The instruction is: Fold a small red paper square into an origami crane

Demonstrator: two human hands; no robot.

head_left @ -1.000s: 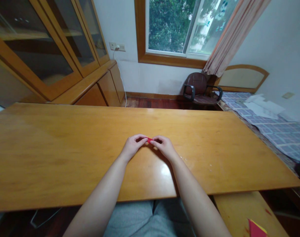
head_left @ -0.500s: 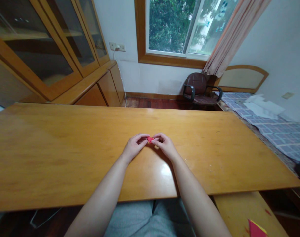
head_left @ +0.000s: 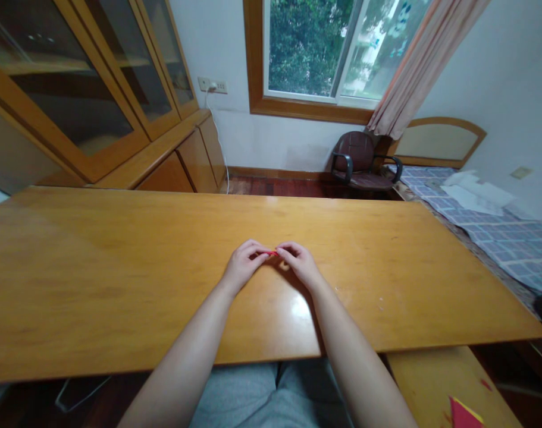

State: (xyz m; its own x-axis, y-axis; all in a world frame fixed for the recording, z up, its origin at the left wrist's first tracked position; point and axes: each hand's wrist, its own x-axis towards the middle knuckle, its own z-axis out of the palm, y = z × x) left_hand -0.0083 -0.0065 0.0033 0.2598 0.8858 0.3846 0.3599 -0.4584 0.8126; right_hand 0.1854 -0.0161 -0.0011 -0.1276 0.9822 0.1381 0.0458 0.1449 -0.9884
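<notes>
A small red folded piece, apparently paper (head_left: 273, 253), is pinched between both hands above the middle of the wooden table (head_left: 141, 285). It shows nearly edge-on, as a thin red strip with a trace of yellow. My left hand (head_left: 247, 261) grips its left end between thumb and fingers. On the other end, my right hand (head_left: 297, 260) closes with thumb and forefinger. The fingertips of the two hands almost meet, and they hide much of the piece.
Red and yellow sheets (head_left: 466, 413) lie on a lower wooden surface (head_left: 431, 374) at the bottom right. Beyond the table stand a brown armchair (head_left: 360, 160), a glass-door cabinet (head_left: 119, 107) and a bed with a checked cover (head_left: 498, 244).
The red piece has tilted from showing a broad face to nearly edge-on. Both hands keep their hold in almost the same place, with slight finger shifts.
</notes>
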